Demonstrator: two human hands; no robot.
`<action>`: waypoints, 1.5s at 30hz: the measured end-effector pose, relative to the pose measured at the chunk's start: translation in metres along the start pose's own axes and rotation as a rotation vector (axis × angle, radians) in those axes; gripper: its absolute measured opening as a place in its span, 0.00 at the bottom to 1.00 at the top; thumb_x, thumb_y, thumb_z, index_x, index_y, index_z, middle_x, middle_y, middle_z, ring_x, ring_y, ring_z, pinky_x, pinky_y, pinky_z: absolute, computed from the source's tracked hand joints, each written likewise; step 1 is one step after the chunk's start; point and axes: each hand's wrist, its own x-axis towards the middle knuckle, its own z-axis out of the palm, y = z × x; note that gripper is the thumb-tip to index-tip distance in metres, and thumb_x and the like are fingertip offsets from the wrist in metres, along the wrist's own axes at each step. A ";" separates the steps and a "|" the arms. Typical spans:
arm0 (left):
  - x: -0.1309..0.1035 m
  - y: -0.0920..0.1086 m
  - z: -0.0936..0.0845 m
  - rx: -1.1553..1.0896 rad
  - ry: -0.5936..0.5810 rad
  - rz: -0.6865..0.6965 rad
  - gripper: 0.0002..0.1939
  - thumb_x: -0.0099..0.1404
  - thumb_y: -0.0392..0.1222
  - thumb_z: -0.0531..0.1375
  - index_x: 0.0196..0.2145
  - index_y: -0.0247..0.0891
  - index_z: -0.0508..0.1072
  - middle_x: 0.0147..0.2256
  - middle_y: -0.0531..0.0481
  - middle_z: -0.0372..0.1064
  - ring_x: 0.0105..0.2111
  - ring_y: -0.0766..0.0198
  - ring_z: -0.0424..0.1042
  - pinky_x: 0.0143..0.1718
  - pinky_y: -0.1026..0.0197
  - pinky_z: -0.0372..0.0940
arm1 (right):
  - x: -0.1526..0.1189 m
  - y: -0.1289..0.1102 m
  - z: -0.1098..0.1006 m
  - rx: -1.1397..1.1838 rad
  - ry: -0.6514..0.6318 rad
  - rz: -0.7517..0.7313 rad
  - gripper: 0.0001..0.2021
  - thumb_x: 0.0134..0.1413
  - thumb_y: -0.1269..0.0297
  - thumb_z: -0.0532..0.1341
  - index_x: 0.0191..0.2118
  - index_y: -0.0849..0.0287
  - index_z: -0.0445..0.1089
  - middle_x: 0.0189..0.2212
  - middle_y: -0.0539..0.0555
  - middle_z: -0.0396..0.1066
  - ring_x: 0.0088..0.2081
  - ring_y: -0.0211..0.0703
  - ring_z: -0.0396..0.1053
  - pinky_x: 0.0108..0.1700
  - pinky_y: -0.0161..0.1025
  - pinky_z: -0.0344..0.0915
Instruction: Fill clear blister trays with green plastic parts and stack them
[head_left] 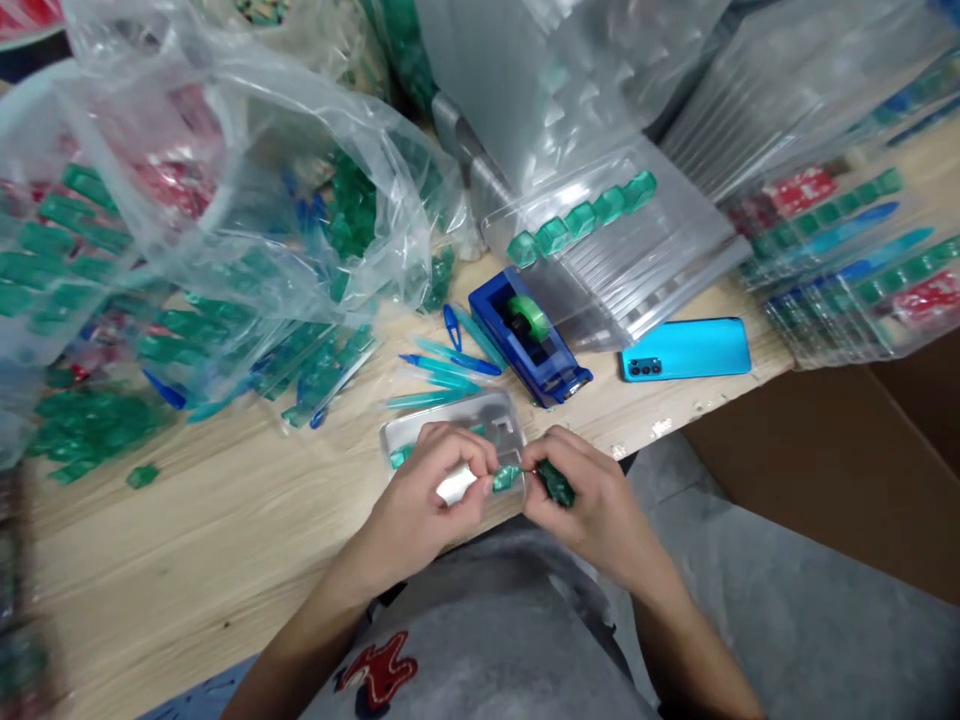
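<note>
Both hands meet over a clear plastic tray (510,412) near the table's front edge. My left hand (442,485) pinches one side of a small green wrapped piece (506,478); something white shows between its fingers. My right hand (574,490) has its thumb and forefinger closed at the piece's other side, and dark green pieces (556,484) are held in its palm. Another green piece (401,456) lies in the tray's left part. Just behind the tray are light blue and dark blue pens (442,378).
A blue tape dispenser (532,340) and a blue phone (686,350) lie behind the hands to the right. Stacked clear trays (652,240) stand farther back. Plastic bags (360,130) and loose green pieces (97,425) cover the left; filled trays (862,290) sit at right.
</note>
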 end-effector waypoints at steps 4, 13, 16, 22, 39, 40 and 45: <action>0.003 -0.003 0.001 -0.164 0.055 -0.132 0.04 0.64 0.35 0.57 0.37 0.42 0.67 0.34 0.52 0.72 0.35 0.64 0.73 0.34 0.61 0.66 | 0.006 0.006 -0.003 0.320 -0.126 0.205 0.05 0.56 0.68 0.60 0.38 0.56 0.72 0.35 0.50 0.76 0.37 0.38 0.73 0.40 0.35 0.68; 0.009 -0.015 0.014 0.450 0.122 0.033 0.09 0.68 0.34 0.57 0.44 0.45 0.68 0.37 0.54 0.75 0.39 0.57 0.68 0.44 0.50 0.54 | 0.014 0.020 0.010 0.046 -0.051 0.336 0.04 0.55 0.71 0.59 0.33 0.59 0.72 0.31 0.51 0.76 0.34 0.40 0.74 0.38 0.36 0.66; 0.016 -0.016 0.017 0.557 0.152 0.069 0.09 0.67 0.33 0.58 0.44 0.44 0.68 0.37 0.53 0.75 0.39 0.57 0.66 0.42 0.51 0.52 | 0.022 0.015 0.013 -0.133 -0.061 0.350 0.05 0.56 0.71 0.59 0.35 0.61 0.73 0.33 0.55 0.77 0.34 0.44 0.73 0.37 0.38 0.64; 0.026 -0.021 0.010 0.556 0.118 0.082 0.07 0.70 0.36 0.55 0.44 0.41 0.70 0.39 0.50 0.72 0.41 0.57 0.65 0.44 0.53 0.58 | 0.029 0.008 0.015 -0.299 -0.084 0.381 0.06 0.57 0.71 0.57 0.36 0.62 0.72 0.30 0.57 0.76 0.30 0.44 0.71 0.33 0.38 0.61; 0.002 -0.034 -0.022 0.541 0.136 0.140 0.16 0.67 0.41 0.59 0.53 0.49 0.67 0.45 0.49 0.70 0.46 0.56 0.68 0.47 0.52 0.62 | 0.010 0.025 0.020 -0.366 -0.025 0.064 0.12 0.64 0.64 0.56 0.49 0.55 0.74 0.32 0.53 0.71 0.32 0.41 0.70 0.32 0.36 0.66; -0.005 -0.035 -0.026 0.556 0.159 0.129 0.17 0.66 0.41 0.60 0.52 0.49 0.68 0.45 0.49 0.70 0.46 0.55 0.69 0.47 0.51 0.63 | 0.011 0.025 0.020 -0.388 -0.026 0.063 0.13 0.64 0.64 0.56 0.49 0.56 0.74 0.32 0.53 0.71 0.32 0.41 0.70 0.32 0.36 0.65; -0.022 -0.050 -0.037 0.658 0.216 0.070 0.14 0.69 0.38 0.56 0.51 0.49 0.70 0.45 0.47 0.71 0.45 0.54 0.69 0.46 0.50 0.63 | 0.010 0.026 0.019 -0.405 -0.044 0.092 0.14 0.64 0.64 0.56 0.52 0.57 0.72 0.34 0.55 0.72 0.34 0.43 0.71 0.34 0.38 0.67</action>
